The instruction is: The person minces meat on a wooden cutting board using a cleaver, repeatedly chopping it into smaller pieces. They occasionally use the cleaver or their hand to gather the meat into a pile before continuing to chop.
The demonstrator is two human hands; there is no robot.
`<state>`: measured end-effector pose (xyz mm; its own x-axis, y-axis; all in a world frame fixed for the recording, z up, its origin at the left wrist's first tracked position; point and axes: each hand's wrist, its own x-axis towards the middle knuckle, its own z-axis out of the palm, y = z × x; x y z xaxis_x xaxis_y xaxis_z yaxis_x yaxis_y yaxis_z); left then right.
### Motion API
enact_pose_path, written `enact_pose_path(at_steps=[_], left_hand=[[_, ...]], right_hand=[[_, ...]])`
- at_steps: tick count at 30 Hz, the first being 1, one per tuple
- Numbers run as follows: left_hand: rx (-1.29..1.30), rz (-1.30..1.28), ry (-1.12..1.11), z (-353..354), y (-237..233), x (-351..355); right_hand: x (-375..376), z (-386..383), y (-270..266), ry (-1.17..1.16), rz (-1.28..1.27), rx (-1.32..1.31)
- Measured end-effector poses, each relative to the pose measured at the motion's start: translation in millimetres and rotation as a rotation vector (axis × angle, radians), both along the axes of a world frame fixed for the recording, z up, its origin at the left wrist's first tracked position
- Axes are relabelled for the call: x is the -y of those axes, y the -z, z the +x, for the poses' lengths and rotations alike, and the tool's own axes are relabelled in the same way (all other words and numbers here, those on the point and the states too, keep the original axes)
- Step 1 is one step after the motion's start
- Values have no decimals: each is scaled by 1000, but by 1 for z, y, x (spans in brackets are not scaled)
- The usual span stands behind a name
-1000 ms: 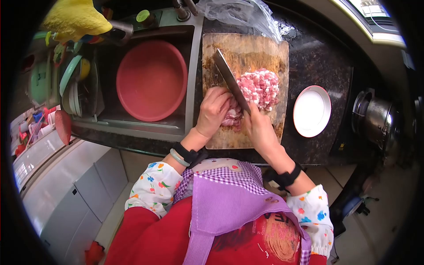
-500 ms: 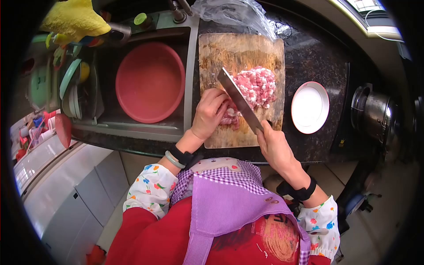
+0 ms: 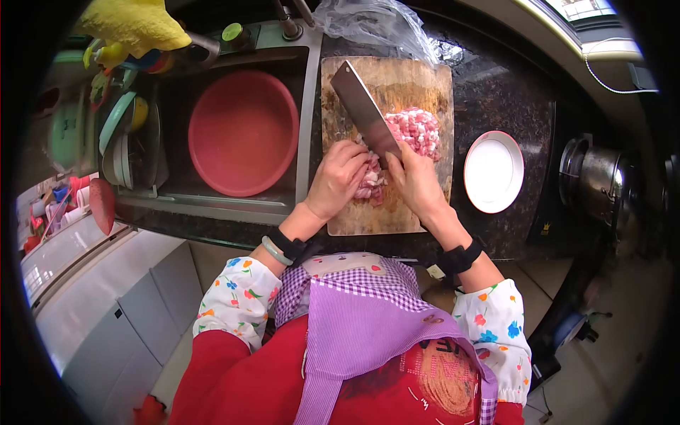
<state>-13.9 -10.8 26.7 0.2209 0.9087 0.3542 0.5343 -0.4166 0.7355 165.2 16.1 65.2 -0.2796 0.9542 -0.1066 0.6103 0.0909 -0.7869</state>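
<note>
A wooden cutting board (image 3: 389, 219) lies on the dark counter. Diced pink and white meat (image 3: 418, 132) is heaped on its right half, and a smaller portion of meat (image 3: 370, 185) sits nearer the front edge. My left hand (image 3: 338, 180) has its fingers curled on this smaller portion, beside the blade. My right hand (image 3: 419, 183) grips the handle of a wide cleaver (image 3: 366, 110), whose blade slants up and left across the board, between the two piles. The handle is mostly hidden in my fingers.
Left of the board, a red basin (image 3: 244, 133) sits in the sink (image 3: 309, 92), with a dish rack beyond it. A white bowl with a red rim (image 3: 494, 172) is on the counter at right, near a metal pot (image 3: 602, 185). A plastic bag (image 3: 379, 27) lies behind the board.
My right hand has moved up and left with the cleaver, so the blade reaches nearer the board's back left corner. My left hand stays at the smaller portion.
</note>
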Motion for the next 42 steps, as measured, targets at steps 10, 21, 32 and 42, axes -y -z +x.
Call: enact_pose_path(at_steps=[10, 21, 32, 42], left_hand=[[57, -61, -175, -8, -4, 7], [30, -38, -162, 9, 4, 0], [31, -67, -69, 2, -1, 4], [52, -138, -152, 3, 3, 10]], right_hand=[[44, 37, -61, -25, -163, 87], [61, 24, -49, -159, -264, 297], [9, 2, -6, 28, -54, -31], [64, 28, -53, -135, -233, 279]])
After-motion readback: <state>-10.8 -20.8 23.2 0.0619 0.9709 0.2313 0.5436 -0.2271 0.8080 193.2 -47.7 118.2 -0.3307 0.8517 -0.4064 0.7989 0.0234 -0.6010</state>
